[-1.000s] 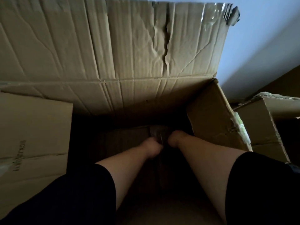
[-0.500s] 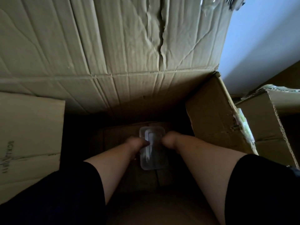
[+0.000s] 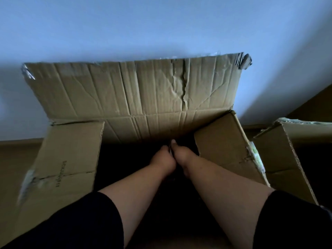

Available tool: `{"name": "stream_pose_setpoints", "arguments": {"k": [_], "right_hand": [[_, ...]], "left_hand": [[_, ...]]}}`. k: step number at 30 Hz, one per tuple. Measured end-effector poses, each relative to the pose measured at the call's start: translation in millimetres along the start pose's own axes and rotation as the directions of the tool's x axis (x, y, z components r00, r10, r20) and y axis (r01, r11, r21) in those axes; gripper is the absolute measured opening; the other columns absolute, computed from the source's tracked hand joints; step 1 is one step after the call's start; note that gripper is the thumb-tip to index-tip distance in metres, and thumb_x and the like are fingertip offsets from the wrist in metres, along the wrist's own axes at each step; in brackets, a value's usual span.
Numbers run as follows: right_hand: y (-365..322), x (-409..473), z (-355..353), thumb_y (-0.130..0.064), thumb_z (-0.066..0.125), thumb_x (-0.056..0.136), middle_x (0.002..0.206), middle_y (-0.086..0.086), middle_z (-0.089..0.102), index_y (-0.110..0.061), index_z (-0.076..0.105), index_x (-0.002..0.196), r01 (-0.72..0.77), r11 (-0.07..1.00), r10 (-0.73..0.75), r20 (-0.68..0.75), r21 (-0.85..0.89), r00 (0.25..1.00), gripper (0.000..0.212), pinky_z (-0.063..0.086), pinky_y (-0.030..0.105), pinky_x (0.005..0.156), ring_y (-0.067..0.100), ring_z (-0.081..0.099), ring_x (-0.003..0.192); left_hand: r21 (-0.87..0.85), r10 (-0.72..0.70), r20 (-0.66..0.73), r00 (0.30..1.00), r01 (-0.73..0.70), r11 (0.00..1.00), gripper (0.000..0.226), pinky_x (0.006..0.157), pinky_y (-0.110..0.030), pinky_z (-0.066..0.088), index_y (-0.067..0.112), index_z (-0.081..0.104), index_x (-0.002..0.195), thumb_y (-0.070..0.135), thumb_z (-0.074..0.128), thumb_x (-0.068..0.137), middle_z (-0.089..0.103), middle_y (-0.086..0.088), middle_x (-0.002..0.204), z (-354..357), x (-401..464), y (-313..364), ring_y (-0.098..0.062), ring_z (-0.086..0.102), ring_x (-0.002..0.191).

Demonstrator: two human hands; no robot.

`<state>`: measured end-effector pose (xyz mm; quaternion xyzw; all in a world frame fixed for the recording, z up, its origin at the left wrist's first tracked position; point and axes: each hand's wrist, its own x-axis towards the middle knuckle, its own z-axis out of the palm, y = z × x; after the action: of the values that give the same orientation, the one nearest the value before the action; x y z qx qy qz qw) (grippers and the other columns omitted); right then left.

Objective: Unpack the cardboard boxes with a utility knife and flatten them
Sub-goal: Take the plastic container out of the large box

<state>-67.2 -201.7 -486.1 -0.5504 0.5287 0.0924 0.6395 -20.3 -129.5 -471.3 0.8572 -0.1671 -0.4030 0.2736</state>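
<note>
A large open cardboard box (image 3: pixel 136 94) stands in front of me, its creased back flap up against the wall. The left flap (image 3: pixel 66 159) and right flap (image 3: pixel 224 150) fold outward. Both my arms reach down into the dark inside of the box. My left hand (image 3: pixel 162 159) and my right hand (image 3: pixel 182 155) are pressed close together, fingers curled. A thin dark-edged item (image 3: pixel 169 150) shows between them, and both hands grip it. The dim light hides what it is. No utility knife is in view.
A second open cardboard box (image 3: pixel 283 151) with torn tape stands close on the right. A pale wall (image 3: pixel 161 29) rises right behind the big box. Brown floor (image 3: pixel 16 159) shows at the left.
Half a second ago both hands held a clear plastic container flat, low in the box. Now the hands are higher and closer together, and only a thin edge shows. My view has tilted up.
</note>
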Motion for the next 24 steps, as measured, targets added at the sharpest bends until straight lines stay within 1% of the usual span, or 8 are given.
{"name": "stream_pose_setpoints", "arguments": {"k": [4, 6, 8, 12, 15, 18, 20, 24], "right_hand": [[-22.9, -45.7, 4.4, -0.061, 0.052, 0.092, 0.117, 0.016, 0.068, -0.007, 0.067, 0.116, -0.026, 0.99, 0.017, 0.065, 0.137, 0.998, 0.06, 0.048, 0.046, 0.102, 0.031, 0.063, 0.111], [-29.4, -62.1, 7.8, -0.069, 0.062, 0.077, 0.12, 0.014, 0.067, -0.011, 0.065, 0.122, -0.015, 0.986, 0.002, 0.08, 0.167, 0.997, 0.074, 0.048, 0.049, 0.102, 0.031, 0.063, 0.112], [-35.2, -74.3, 10.6, -0.076, 0.067, 0.058, 0.114, 0.011, 0.069, -0.012, 0.069, 0.114, -0.005, 0.986, -0.008, 0.079, 0.168, 0.997, 0.085, 0.049, 0.05, 0.1, 0.031, 0.064, 0.107], [-62.9, -136.3, 9.1, -0.05, 0.071, 0.084, 0.085, 0.011, 0.066, -0.01, 0.064, 0.091, -0.093, 0.971, 0.052, 0.185, 0.22, 0.981, 0.042, 0.057, 0.039, 0.066, 0.027, 0.066, 0.074], [-80.8, -176.0, -1.7, -0.022, 0.062, 0.092, 0.096, 0.017, 0.067, -0.008, 0.061, 0.101, -0.104, 0.986, 0.084, 0.143, 0.134, 0.986, 0.016, 0.061, 0.05, 0.074, 0.033, 0.07, 0.085], [-94.8, -220.1, -22.9, -0.008, 0.051, 0.09, 0.099, 0.018, 0.07, -0.009, 0.064, 0.103, -0.096, 0.987, 0.084, 0.098, 0.129, 0.992, 0.018, 0.06, 0.05, 0.083, 0.033, 0.071, 0.091], [-104.5, -251.9, -41.2, -0.009, 0.051, 0.093, 0.098, 0.015, 0.071, -0.011, 0.066, 0.106, -0.097, 0.972, 0.085, 0.065, 0.215, 0.994, 0.019, 0.062, 0.041, 0.075, 0.028, 0.072, 0.087], [-143.1, -328.5, -77.7, -0.004, 0.049, 0.097, 0.106, 0.017, 0.068, -0.012, 0.063, 0.11, -0.1, 0.926, 0.092, 0.037, 0.365, 0.995, 0.021, 0.061, 0.031, 0.061, 0.029, 0.07, 0.094]], "left_hand": [[0.134, 0.074, -0.063, 0.995, -0.065, 0.989, 0.036, 0.075, -0.025, 0.042, 0.02, 0.057, 0.123, 0.043, 0.047, 0.096, 0.066, -0.009, 0.116, -22.0, -33.8, 9.5, -0.03, 0.063, 0.106], [0.143, 0.085, -0.101, 0.991, -0.07, 0.987, 0.035, 0.07, -0.026, 0.046, 0.025, 0.06, 0.119, 0.046, 0.05, 0.093, 0.069, -0.006, 0.108, -35.1, -51.2, 11.1, -0.027, 0.066, 0.094], [0.112, 0.073, -0.124, 0.99, -0.06, 0.992, 0.034, 0.07, -0.03, 0.055, 0.028, 0.063, 0.112, 0.051, 0.052, 0.089, 0.071, -0.002, 0.096, -49.8, -73.8, 10.9, -0.023, 0.067, 0.083], [0.139, 0.115, -0.119, 0.986, -0.098, 0.985, 0.02, 0.072, -0.037, 0.056, 0.029, 0.066, 0.097, 0.04, 0.065, 0.08, 0.07, 0.005, 0.085, -83.1, -136.7, 11.6, -0.017, 0.067, 0.08], [0.207, 0.169, -0.057, 0.984, -0.154, 0.966, 0.008, 0.066, -0.034, 0.05, 0.035, 0.067, 0.087, 0.039, 0.06, 0.088, 0.068, 0.009, 0.079, -109.9, -180.8, 21.8, -0.013, 0.064, 0.077], [0.237, 0.225, -0.004, 0.974, -0.217, 0.947, 0.017, 0.08, -0.035, 0.053, 0.038, 0.068, 0.104, 0.039, 0.059, 0.09, 0.07, 0.012, 0.097, -135.5, -223.0, 39.5, -0.01, 0.064, 0.092], [0.228, 0.241, -0.018, 0.97, -0.231, 0.946, 0.023, 0.091, -0.028, 0.049, 0.039, 0.063, 0.115, 0.043, 0.058, 0.092, 0.061, 0.021, 0.111, -155.6, -257.2, 55.1, -0.003, 0.057, 0.104], [0.0, 0.063, -0.113, 0.992, -0.063, 0.998, 0.059, 0.099, -0.029, 0.041, 0.03, 0.043, 0.141, 0.056, 0.055, 0.09, 0.048, 0.011, 0.138, -199.8, -321.3, 92.1, -0.008, 0.045, 0.126]]}}
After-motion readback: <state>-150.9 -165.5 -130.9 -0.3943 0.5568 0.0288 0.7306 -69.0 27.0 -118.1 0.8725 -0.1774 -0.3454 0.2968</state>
